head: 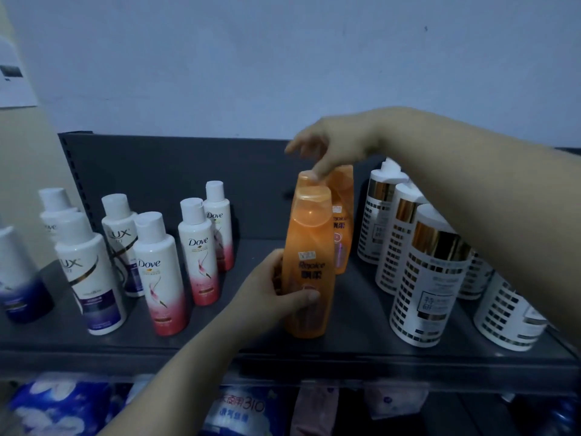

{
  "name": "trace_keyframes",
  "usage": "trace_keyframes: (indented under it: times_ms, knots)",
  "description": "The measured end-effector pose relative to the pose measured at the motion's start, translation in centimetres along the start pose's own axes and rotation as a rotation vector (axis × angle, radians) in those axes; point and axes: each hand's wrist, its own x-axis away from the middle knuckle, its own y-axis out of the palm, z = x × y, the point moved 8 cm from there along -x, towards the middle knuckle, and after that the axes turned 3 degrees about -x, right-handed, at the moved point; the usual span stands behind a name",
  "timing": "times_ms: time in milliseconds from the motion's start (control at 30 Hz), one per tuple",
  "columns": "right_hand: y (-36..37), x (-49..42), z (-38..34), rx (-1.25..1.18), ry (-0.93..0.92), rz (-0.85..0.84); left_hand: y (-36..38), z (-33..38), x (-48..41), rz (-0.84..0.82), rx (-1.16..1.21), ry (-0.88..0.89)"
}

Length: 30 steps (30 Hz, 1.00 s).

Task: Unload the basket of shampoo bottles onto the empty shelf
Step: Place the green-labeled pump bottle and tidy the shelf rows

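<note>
Left grip point(276, 291) clamps the upright orange Rejoice bottle point(309, 247); right grip point(333, 149), apart, touches the cap of the orange bottle behind point(302, 183). Dove bottles point(198, 247) stand left, white-gold bottles point(427, 278) right.

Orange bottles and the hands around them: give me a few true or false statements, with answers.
1. The left hand grips the front orange bottle. True.
2. The right hand rests on the shelf. False: a finger touches the cap of the orange bottle behind.
3. The white-and-gold bottles stand right of the orange ones. True.
4. The Dove bottles lie on their sides. False: they stand upright.
</note>
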Motion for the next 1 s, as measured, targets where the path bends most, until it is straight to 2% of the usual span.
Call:
trace_keyframes:
  times_ms: [67,133,200,267,367,500,733,1000]
  knots:
    - [-1.3,0.0,0.9,-0.026,0.043,0.051,-1.0,0.3,0.0,0.015,0.014,0.022]
    - [-1.5,-0.6,2.9,0.095,0.139,0.057,-2.4,0.6,-0.1,0.088,0.022,0.045]
    - [0.0,-1.4,4.4,0.198,0.238,-0.056,-3.9,0.4,-0.5,0.198,0.072,0.039]
    - [2.2,-2.2,5.2,0.156,0.294,-0.16,-4.7,0.2,-1.4,0.26,0.067,0.017]
    - [2.8,-3.6,5.5,0.053,0.271,-0.151,-4.4,0.2,-3.5,0.178,-0.07,-0.013]
    - [2.8,-5.1,5.3,-0.001,0.225,-0.113,-2.5,0.4,-5.5,0.023,-0.082,-0.065]
    - [3.0,-7.6,4.4,0.011,0.18,-0.059,-1.7,0.7,-6.5,0.019,-0.199,-0.083]
    - [3.1,-8.4,4.2,0.06,0.16,-0.045,-1.5,0.4,-6.6,0.006,-0.173,-0.083]
